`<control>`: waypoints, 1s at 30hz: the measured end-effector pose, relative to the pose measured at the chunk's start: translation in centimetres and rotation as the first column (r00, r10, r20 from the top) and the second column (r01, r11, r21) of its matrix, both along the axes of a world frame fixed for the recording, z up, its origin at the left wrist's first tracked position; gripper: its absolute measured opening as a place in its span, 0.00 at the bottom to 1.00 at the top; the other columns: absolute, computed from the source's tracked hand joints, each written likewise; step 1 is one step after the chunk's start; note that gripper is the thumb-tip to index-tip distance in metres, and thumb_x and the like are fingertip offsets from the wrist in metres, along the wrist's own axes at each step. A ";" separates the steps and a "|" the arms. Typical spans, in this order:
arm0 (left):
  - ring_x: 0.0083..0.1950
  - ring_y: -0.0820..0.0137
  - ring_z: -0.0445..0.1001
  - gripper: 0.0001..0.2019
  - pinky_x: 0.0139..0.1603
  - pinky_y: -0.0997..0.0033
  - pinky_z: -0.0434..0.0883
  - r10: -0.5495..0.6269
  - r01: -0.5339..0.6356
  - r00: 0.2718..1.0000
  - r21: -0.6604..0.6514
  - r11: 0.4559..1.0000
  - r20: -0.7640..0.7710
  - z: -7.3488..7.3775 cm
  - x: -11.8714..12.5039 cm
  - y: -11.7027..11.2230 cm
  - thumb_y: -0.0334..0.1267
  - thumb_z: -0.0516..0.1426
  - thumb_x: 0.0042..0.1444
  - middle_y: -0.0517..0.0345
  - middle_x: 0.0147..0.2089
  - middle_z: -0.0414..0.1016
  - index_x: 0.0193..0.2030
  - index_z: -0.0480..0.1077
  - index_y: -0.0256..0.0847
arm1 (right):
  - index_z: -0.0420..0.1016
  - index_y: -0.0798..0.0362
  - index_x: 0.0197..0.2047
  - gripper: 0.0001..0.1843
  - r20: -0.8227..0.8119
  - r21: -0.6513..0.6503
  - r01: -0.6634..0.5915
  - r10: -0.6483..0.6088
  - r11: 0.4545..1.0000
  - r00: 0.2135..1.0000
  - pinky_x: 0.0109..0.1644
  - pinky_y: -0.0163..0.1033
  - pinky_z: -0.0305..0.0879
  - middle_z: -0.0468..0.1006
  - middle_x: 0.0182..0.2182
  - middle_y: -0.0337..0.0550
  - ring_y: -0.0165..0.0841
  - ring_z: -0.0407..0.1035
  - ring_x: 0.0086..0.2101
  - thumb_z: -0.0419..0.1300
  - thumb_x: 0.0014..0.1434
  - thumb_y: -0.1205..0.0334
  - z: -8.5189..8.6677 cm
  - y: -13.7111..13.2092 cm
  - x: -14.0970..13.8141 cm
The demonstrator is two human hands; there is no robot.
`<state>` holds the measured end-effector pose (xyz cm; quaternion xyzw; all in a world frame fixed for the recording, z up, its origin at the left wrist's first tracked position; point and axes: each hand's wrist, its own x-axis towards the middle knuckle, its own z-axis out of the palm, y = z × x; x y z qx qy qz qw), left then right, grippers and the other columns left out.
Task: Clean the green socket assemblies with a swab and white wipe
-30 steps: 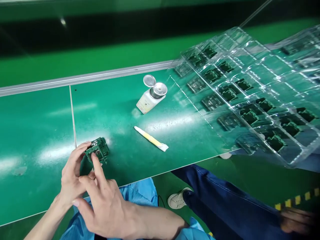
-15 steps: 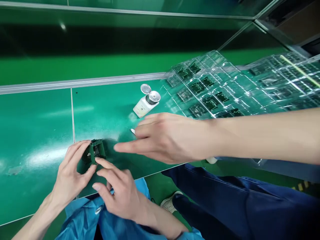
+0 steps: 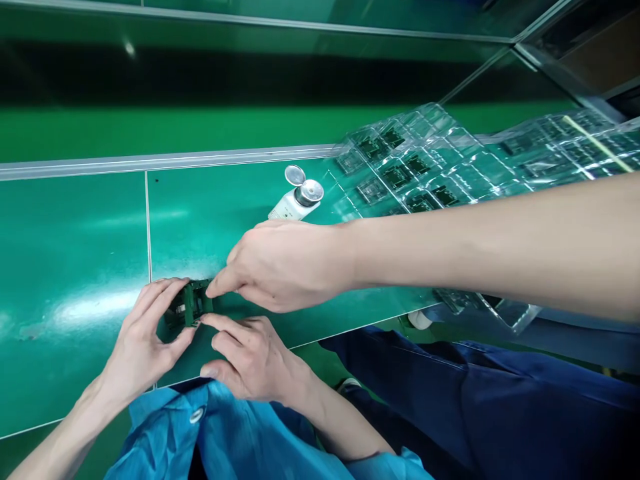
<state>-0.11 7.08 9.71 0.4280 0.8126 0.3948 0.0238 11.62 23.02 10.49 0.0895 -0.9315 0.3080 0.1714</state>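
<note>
A small box-like assembly of green circuit boards (image 3: 189, 305) stands on the bench near its front edge. My left hand (image 3: 145, 337) is closed on its left side, fingers along the back and thumb at the front. The index finger of my right hand (image 3: 253, 353) is stretched to the assembly's lower right corner. Its thumb stays apart and the other fingers are bent, with nothing held. From the right, a co-worker's hand (image 3: 295, 267) points an index finger at the assembly's right side; whether it touches cannot be made out.
Behind the co-worker's hand stands a white bottle (image 3: 290, 207) with its metal lid flipped up. Clear plastic trays (image 3: 463, 157) with circuit boards cover the bench's right side, partly hidden by the co-worker's arm. The co-worker's dark blue trousers (image 3: 415, 387) are close on my right.
The co-worker's hand has moved left, its finger now at the assembly, and it covers the bottle's lower part. My right hand has shifted slightly up and right; my left keeps its hold.
</note>
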 end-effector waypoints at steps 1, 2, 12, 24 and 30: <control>0.52 0.65 0.71 0.21 0.52 0.69 0.70 0.009 -0.009 0.999 0.002 1.000 0.035 -0.1 0.0 -0.1 0.35 0.59 0.57 0.51 0.52 0.71 0.58 0.64 0.41 | 0.70 0.55 0.31 0.31 0.024 -0.041 0.014 -0.013 0.999 1.000 0.28 0.39 0.67 0.77 0.49 0.50 0.34 0.75 0.32 0.38 0.72 0.45 0.1 -0.3 0.0; 0.53 0.65 0.71 0.21 0.53 0.69 0.70 0.014 -0.014 0.997 0.008 1.000 0.079 -0.2 0.0 -0.1 0.35 0.59 0.57 0.52 0.53 0.71 0.58 0.64 0.42 | 0.70 0.55 0.32 0.31 0.054 -0.082 0.024 -0.020 0.996 0.998 0.29 0.38 0.67 0.76 0.51 0.51 0.34 0.76 0.34 0.36 0.72 0.46 0.2 -0.5 0.0; 0.56 0.67 0.73 0.24 0.55 0.74 0.73 0.099 -0.160 0.860 0.080 0.984 0.501 -1.7 1.7 -0.3 0.37 0.63 0.54 0.55 0.57 0.70 0.58 0.65 0.48 | 0.70 0.54 0.40 0.20 -0.006 -0.602 0.048 -0.065 0.797 0.998 0.25 0.35 0.64 0.75 0.51 0.57 0.27 0.69 0.20 0.44 0.72 0.50 1.1 -1.1 1.5; 0.60 0.64 0.71 0.25 0.53 0.69 0.76 -0.148 -0.158 0.745 0.387 0.908 0.651 -0.7 1.7 -0.3 0.26 0.63 0.52 0.43 0.57 0.70 0.55 0.64 0.41 | 0.72 0.53 0.26 0.22 -0.056 -0.844 0.181 -0.418 0.505 0.907 0.22 0.35 0.61 0.70 0.16 0.39 0.31 0.66 0.19 0.49 0.70 0.58 -0.7 0.1 2.4; 0.65 0.63 0.66 0.27 0.60 0.67 0.72 -0.215 -0.095 0.745 0.419 0.903 0.632 -1.0 1.8 -0.3 0.22 0.62 0.52 0.42 0.59 0.68 0.57 0.64 0.41 | 0.71 0.53 0.24 0.24 0.004 -0.807 0.240 -0.402 0.539 0.916 0.22 0.37 0.62 0.71 0.17 0.40 0.30 0.65 0.17 0.48 0.71 0.55 -1.2 -0.1 2.7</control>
